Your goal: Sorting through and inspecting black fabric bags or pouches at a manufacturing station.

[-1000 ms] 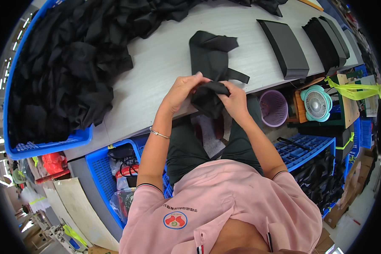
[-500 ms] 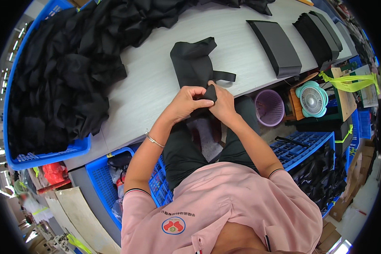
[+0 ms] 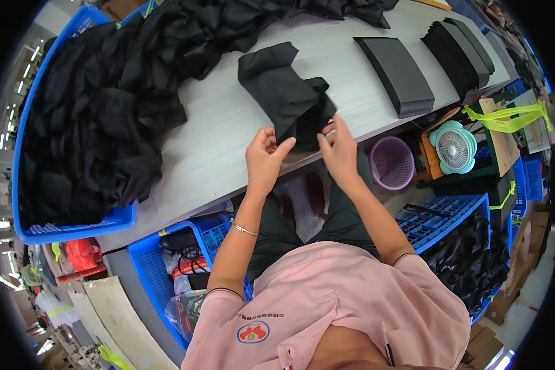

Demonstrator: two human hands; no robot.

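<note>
At the near table edge, left hand (image 3: 266, 157) and right hand (image 3: 338, 148) now pinch the black cloth piece (image 3: 290, 98), spread flatter than a second ago.

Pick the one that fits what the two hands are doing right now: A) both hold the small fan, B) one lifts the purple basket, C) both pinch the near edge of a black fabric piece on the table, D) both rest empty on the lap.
C: the left hand and the right hand both grip the near edge of the black fabric piece lying on the table.
</note>
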